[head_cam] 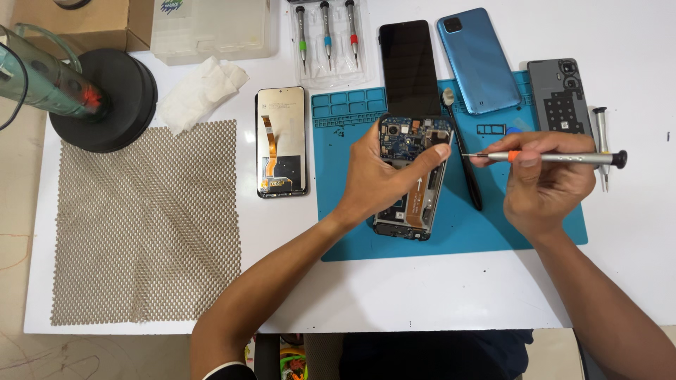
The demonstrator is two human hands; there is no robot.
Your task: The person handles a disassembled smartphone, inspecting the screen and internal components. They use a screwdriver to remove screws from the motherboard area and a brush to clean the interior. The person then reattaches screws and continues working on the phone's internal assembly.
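This is a small phone repair workshop. A white bench (422, 295) carries a blue silicone repair mat (493, 232), and on this mat lies an opened phone (412, 176) with its circuit board visible. Around it there are loose phone parts: a display panel with an orange flex cable (281, 141), a black screen (409, 67), a blue back cover (477, 60) and a grey inner cover (560, 95). A set of three precision screwdrivers (327, 35) lies in a clear case, and a hot air tool (49, 81) rests in a round black stand (116, 105) beside a woven anti-slip mat (148, 225).
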